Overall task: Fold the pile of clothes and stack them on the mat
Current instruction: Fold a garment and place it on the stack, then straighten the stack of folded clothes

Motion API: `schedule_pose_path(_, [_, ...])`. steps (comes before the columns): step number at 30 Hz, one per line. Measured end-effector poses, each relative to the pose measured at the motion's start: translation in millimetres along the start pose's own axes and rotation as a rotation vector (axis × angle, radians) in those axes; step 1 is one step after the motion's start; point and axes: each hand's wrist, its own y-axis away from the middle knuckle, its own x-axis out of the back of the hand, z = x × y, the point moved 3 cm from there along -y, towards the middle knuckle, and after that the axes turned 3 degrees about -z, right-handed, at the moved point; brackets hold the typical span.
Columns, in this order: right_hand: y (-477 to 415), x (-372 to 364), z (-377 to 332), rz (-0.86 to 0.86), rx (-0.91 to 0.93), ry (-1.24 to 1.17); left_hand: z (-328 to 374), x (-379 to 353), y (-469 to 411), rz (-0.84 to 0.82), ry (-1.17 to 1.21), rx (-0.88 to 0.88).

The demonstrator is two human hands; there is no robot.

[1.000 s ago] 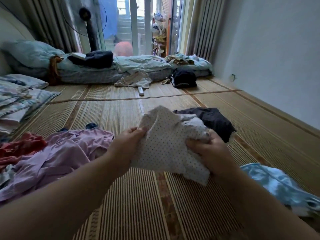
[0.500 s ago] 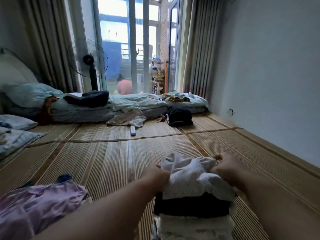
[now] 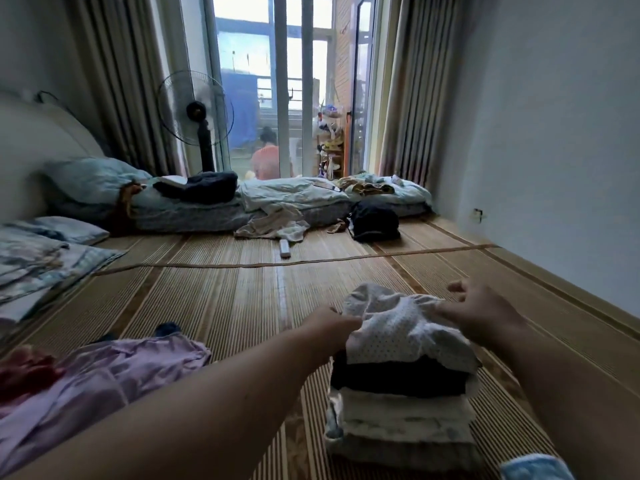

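Stacking step: left hand (image 3: pixel 329 329) and right hand (image 3: pixel 485 313) pinch the dotted garment (image 3: pixel 398 327) atop the stack (image 3: pixel 398 417); next, probably release and fetch the lilac garment (image 3: pixel 104 375), near left.

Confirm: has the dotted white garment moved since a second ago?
Yes: the dotted white garment came down from mid-air onto the folded stack, lying over its black garment.
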Motion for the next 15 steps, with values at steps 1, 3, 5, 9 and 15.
schedule_pose_path(1, [11, -2, -12, 0.042, 0.053, 0.029, -3, 7, 14, 0.004, -0.022, -0.017])
schedule_pose_path(3, [36, -13, -41, 0.108, 0.189, 0.042, -16, 23, 40, -0.005, -0.072, -0.064])
schedule_pose_path(5, [68, -35, -72, 0.078, 0.319, 0.026, -38, 42, 68, 0.005, -0.130, -0.115])
schedule_pose_path(9, [129, -125, -136, -0.173, 0.582, 0.065, -112, 109, 126, 0.143, -0.456, -0.235])
schedule_pose_path(15, [179, -276, -202, -0.545, 0.645, 0.069, -236, 234, 167, 0.395, -0.794, 0.114])
